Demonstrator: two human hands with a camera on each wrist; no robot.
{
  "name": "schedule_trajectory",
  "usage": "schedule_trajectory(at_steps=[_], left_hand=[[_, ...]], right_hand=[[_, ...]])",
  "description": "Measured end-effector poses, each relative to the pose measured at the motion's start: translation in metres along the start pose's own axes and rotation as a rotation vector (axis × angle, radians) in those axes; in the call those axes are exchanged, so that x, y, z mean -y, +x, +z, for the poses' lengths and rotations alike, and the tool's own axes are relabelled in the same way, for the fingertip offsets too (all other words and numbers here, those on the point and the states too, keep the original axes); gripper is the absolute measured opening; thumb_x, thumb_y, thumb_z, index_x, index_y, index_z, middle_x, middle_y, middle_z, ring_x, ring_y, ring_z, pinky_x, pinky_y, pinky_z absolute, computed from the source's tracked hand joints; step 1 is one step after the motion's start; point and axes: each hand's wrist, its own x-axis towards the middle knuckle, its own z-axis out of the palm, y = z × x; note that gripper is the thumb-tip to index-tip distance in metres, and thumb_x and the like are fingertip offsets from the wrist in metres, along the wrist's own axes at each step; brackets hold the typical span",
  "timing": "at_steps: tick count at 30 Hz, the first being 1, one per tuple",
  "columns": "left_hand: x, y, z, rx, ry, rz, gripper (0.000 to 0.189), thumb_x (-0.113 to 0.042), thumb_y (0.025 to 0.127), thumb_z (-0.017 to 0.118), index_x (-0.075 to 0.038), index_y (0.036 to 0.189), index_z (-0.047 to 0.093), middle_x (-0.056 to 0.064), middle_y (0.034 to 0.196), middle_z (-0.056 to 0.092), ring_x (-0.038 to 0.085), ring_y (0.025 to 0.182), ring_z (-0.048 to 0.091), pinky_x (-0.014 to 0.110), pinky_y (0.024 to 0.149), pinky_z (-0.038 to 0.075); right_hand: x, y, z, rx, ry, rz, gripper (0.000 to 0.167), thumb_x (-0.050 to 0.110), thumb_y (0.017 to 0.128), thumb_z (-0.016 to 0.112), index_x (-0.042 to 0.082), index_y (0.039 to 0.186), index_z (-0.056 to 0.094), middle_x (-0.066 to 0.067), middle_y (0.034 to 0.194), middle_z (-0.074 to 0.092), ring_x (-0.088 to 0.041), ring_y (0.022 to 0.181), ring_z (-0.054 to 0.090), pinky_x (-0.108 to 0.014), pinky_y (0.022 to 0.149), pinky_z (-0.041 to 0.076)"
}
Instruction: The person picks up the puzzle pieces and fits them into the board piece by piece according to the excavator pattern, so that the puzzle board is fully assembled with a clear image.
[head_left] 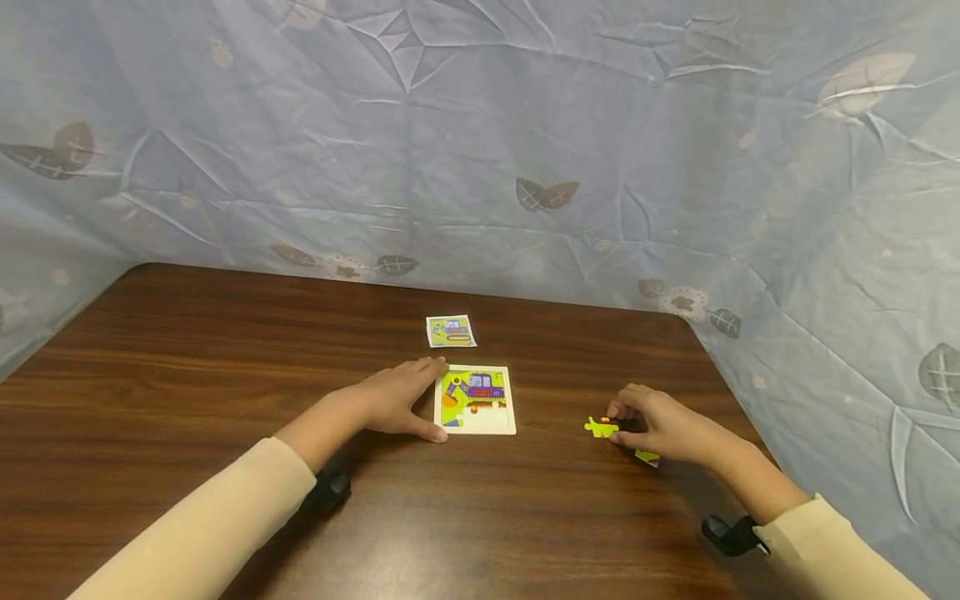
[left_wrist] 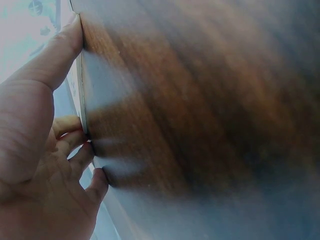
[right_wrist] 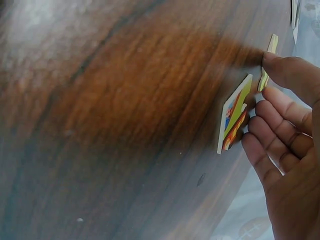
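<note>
A square jigsaw tray (head_left: 487, 429) with a white border lies on the table, its purple excavator picture partly filled and a pale bare patch at the bottom. My left hand (head_left: 393, 400) rests at the tray's left edge, thumb at the near corner and fingers at the far one. To the right, my right hand (head_left: 663, 427) pinches a yellow-green puzzle piece (head_left: 597, 428) between thumb and forefinger; in the right wrist view the held piece (right_wrist: 264, 80) stands tilted. Another puzzle piece (right_wrist: 234, 115) lies under that hand, partly covered by it in the head view.
Behind the tray lies a small picture card (head_left: 451, 332) showing the same excavator. The brown wooden table (head_left: 187, 350) ends at a hanging grey-blue cloth (head_left: 480, 142) at the back and sides. Black wrist cameras (head_left: 731, 536) sit under both forearms.
</note>
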Motion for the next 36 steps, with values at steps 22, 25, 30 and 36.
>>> schedule_trajectory(at_steps=[22, 25, 30, 36], left_hand=[[0.003, 0.0, 0.0, -0.012, 0.014, 0.009, 0.107, -0.057, 0.089, 0.078, -0.004, 0.166, 0.025, 0.019, 0.174, 0.023, 0.043, 0.161, 0.025, 0.065, 0.128, 0.026], [0.003, 0.0, 0.0, -0.013, 0.016, 0.009, 0.107, -0.058, 0.089, 0.078, -0.004, 0.166, 0.025, 0.019, 0.174, 0.023, 0.043, 0.161, 0.025, 0.065, 0.128, 0.026], [0.004, 0.0, 0.0, -0.01, 0.011, 0.008, 0.108, -0.057, 0.089, 0.078, -0.004, 0.166, 0.025, 0.019, 0.175, 0.022, 0.043, 0.161, 0.024, 0.066, 0.128, 0.025], [0.003, 0.0, 0.002, -0.011, 0.011, 0.02, 0.106, -0.056, 0.089, 0.078, -0.003, 0.165, 0.026, 0.019, 0.174, 0.023, 0.042, 0.161, 0.024, 0.065, 0.128, 0.026]], right_hand=[[0.001, 0.002, 0.003, -0.02, 0.016, -0.034, 0.017, 0.017, 0.092, 0.082, 0.013, 0.098, 0.066, 0.001, 0.097, 0.063, -0.006, 0.083, 0.059, -0.026, 0.071, 0.056], [0.003, 0.004, 0.005, -0.039, 0.008, -0.045, 0.017, 0.015, 0.091, 0.082, 0.011, 0.097, 0.066, 0.001, 0.094, 0.065, -0.004, 0.081, 0.059, -0.024, 0.068, 0.056], [0.009, 0.009, 0.007, -0.047, 0.04, -0.053, 0.015, 0.014, 0.092, 0.08, 0.011, 0.097, 0.067, 0.004, 0.089, 0.069, 0.002, 0.076, 0.062, -0.022, 0.065, 0.057], [0.021, 0.019, 0.007, -0.038, 0.072, -0.041, 0.013, 0.013, 0.093, 0.078, 0.011, 0.1, 0.068, 0.008, 0.086, 0.07, 0.004, 0.077, 0.062, -0.024, 0.067, 0.059]])
